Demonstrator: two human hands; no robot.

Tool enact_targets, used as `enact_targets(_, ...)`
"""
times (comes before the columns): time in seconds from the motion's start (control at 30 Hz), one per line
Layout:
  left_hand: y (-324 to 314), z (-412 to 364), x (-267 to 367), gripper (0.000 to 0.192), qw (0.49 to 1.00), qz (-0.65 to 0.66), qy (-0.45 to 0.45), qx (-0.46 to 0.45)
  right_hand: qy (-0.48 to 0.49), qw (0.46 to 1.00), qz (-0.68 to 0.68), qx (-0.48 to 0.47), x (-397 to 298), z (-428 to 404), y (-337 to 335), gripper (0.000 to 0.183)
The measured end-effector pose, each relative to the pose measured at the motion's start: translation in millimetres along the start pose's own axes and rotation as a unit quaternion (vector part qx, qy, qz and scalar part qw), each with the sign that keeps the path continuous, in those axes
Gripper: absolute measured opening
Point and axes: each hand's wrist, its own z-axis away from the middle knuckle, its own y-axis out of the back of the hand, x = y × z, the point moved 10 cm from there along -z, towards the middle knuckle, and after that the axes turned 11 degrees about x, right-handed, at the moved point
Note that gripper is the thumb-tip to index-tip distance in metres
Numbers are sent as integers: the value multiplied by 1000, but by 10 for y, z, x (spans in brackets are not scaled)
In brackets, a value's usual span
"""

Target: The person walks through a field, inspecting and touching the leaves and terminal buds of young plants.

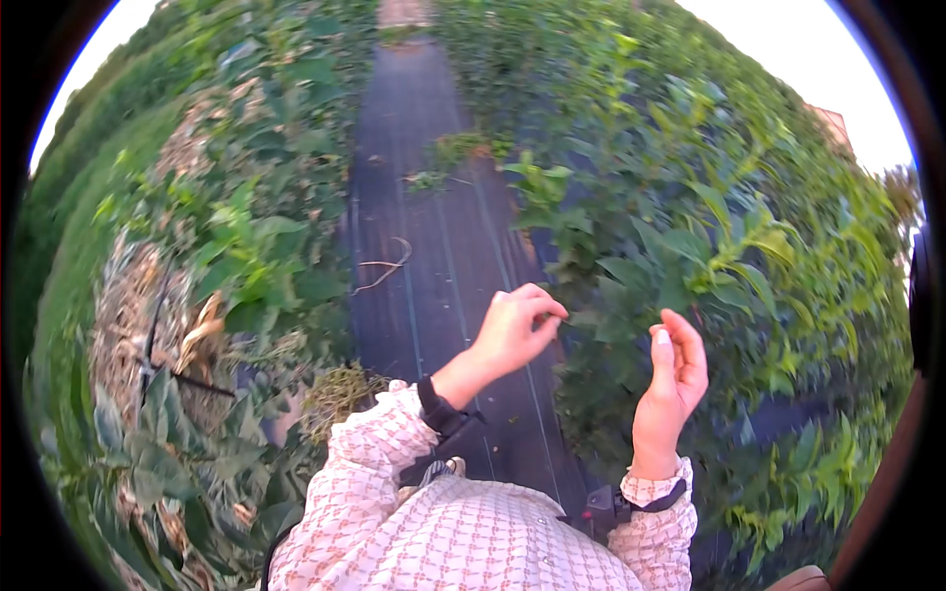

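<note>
My left hand [517,323] is raised above the edge of a dark woven ground cover [403,325], its thumb and forefinger tips close together. Whether something small is pinched between them I cannot tell. Farther right, my right hand [674,377] is held up in front of leafy green plants [687,251], its fingers bent and the thumb near the forefinger. No object shows in it, though the inside of the fingers is partly hidden. The two hands are apart, with foliage behind the gap.
Another leafy row [255,273] runs along the left, with dry straw [129,318] and a thin black tube [154,332] beside it. Pulled weeds [336,399] lie near my left sleeve. A dry stem [388,266] and some green weeds [451,151] lie on the ground cover.
</note>
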Motion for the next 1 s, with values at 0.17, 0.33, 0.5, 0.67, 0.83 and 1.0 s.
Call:
enact_targets(0.17,418,11,-242,8,996,-55,43,47,-83,995,6,-51,724,70,-595,16)
enact_targets(0.33,929,103,-445,13,987,-118,67,88,-133,986,-7,-101,1195,177,-1218,15)
enact_targets(0.5,907,203,-659,12,983,-135,82,97,-168,974,-78,-130,1486,40,-1642,15)
enact_targets(0.67,1227,180,-845,14,972,-150,127,133,-165,967,-86,-171,1634,-139,-2106,16)
enact_targets(0.83,1980,-152,-91,17,906,-305,-16,294,-176,950,-148,-209,1587,-379,-2485,16)
enact_targets(1.0,3208,-143,678,16,672,-596,-82,431,-131,948,-110,-268,1457,-384,-2938,16)
